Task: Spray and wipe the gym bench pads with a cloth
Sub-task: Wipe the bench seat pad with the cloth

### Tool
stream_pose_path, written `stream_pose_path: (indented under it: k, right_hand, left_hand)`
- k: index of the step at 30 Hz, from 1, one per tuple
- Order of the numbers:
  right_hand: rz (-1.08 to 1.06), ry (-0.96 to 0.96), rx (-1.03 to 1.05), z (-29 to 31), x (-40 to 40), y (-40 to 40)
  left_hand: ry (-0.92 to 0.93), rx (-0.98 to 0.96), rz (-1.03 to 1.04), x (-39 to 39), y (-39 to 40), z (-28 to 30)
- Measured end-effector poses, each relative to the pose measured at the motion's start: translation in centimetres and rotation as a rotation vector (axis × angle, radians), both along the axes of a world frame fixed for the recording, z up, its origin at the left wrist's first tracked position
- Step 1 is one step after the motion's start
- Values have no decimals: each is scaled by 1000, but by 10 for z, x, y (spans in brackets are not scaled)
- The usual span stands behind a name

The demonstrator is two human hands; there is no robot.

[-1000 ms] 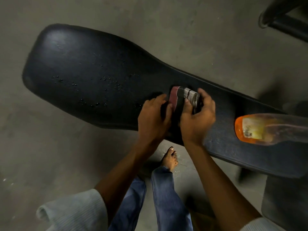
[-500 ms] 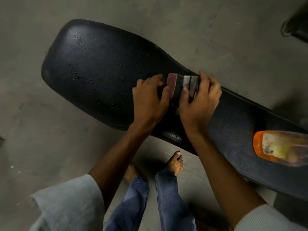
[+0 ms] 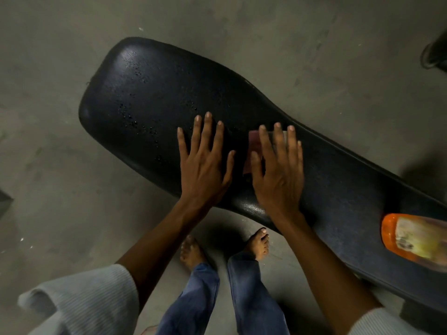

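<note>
Cloth point(image 3: 254, 146): lay flat on the pad, pinned under the right hand point(image 3: 278, 172), only a reddish edge showing past the thumb side and index finger. Right fingers point(image 3: 278, 141) were spread and flat, pressing down rather than gripping. Left hand point(image 3: 205, 165) sat just beside it, palm down straight on the pad, fingers apart, holding nothing; whether any cloth reached under it could not be told.

Bench pad point(image 3: 157, 93) ran long from lower right to upper left, widening toward its far rounded end. Droplets point(image 3: 142, 119) beaded on that wider part, beyond the left fingertips and to the left. So the wet, unwiped stretch lay ahead-left of the cloth, along the pad's long axis. Judged: next stroke would want the right hand pushing the cloth that way; left hand was nearer the droplets and stood in the path.

Spray bottle point(image 3: 416, 240), orange, lay on the surface at the near right end, well apart from both hands.

Bare feet on a grey concrete floor point(image 3: 60, 165). A dark object at far upper right, unclear.
</note>
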State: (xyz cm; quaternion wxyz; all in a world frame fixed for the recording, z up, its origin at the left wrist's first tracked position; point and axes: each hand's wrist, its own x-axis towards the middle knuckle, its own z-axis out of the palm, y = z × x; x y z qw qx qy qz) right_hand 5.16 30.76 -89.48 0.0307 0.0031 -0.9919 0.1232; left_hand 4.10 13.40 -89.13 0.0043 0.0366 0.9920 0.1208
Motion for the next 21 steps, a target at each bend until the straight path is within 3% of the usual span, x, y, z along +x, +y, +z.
stream_pose_path:
  k: [5,8,12,18,21]
  right_hand:
    - [-218,-1,-8,3,-47,-32]
    - [-68,25,-23,1,-68,-67]
    - [158,-9,-3,3,-66,-50]
    - [43,-20,-9,10,-108,-73]
    - [205,-33,14,10,-118,-97]
  left_hand:
    - [14,-35,74,-9,-24,-7]
    - [46,-11,50,-7,-31,-10]
    - [84,19,132,-17,-40,-3]
    - [31,-27,151,-30,-56,-4]
    - [99,-3,209,-31,-61,-1]
